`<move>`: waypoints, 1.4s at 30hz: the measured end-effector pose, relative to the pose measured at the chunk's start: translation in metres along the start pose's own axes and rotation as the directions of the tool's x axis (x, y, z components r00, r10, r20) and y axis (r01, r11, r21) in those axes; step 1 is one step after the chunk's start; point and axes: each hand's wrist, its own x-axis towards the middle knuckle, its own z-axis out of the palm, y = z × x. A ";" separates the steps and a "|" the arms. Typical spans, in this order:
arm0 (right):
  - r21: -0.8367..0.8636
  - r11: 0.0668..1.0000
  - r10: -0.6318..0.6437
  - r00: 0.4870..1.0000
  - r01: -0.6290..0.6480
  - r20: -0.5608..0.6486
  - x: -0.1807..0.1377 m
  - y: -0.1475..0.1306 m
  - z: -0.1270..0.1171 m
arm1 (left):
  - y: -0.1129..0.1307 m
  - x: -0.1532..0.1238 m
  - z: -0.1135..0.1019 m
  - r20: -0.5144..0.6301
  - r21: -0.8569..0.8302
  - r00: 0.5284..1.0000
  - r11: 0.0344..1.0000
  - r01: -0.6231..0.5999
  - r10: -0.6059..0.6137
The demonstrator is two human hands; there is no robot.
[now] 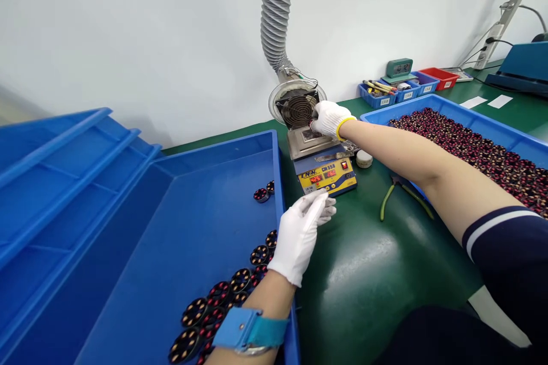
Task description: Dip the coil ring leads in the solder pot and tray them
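My right hand (329,118), in a white glove with a yellow cuff, is closed over the metal top of a solder pot (327,178) with a yellow panel and red digits. A small dark part with a trace of red (314,124) shows at its fingertips, mostly hidden by the glove. Closer to me, my left hand (302,231) is in a white glove, thumb and fingers pressed together; whatever they hold, if anything, cannot be made out. It hovers by the rim of a blue tray (277,182). Round black parts with red and copper-coloured windings (219,293) lie inside that tray.
A fume extractor hose (276,11) hangs behind the pot. Green-handled pliers (398,183) and a small round tin (363,159) lie to the right. Another blue tray (462,111) is full of wound parts. Stacked blue trays (64,182) stand left; small bins (377,98) sit behind.
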 end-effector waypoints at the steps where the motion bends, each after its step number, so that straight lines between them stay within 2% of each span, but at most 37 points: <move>1: -0.004 1.000 0.003 1.000 -0.003 0.003 0.000 0.000 0.000 | 0.000 0.000 0.000 0.001 0.000 1.000 1.000 0.002 -0.002; 10: 0.036 0.999 0.024 0.999 -0.023 -0.038 0.006 0.000 -0.008 | -0.001 0.000 -0.002 0.004 0.004 1.000 1.000 0.006 -0.006; 19: 0.057 0.996 0.067 0.998 -0.067 -0.002 0.004 0.003 -0.003 | -0.001 0.001 0.000 0.009 0.017 1.000 1.000 0.019 -0.019; 27: 0.049 0.997 0.055 0.998 -0.055 -0.006 0.006 0.000 0.001 | -0.002 0.001 0.000 0.008 0.033 1.000 0.999 0.016 -0.016; 33: 0.084 0.996 0.043 0.999 -0.040 -0.027 0.009 0.001 -0.004 | 0.000 0.000 0.000 0.012 0.050 1.000 0.999 0.011 -0.012; 38: 0.080 0.996 0.052 0.998 -0.050 -0.024 0.008 0.003 -0.005 | 0.003 -0.001 0.002 -0.002 0.072 1.000 0.997 -0.027 0.027; 42: 0.079 0.994 0.073 0.997 -0.073 -0.003 0.003 0.002 -0.002 | 0.007 -0.002 0.002 -0.037 0.143 0.993 0.984 -0.107 0.113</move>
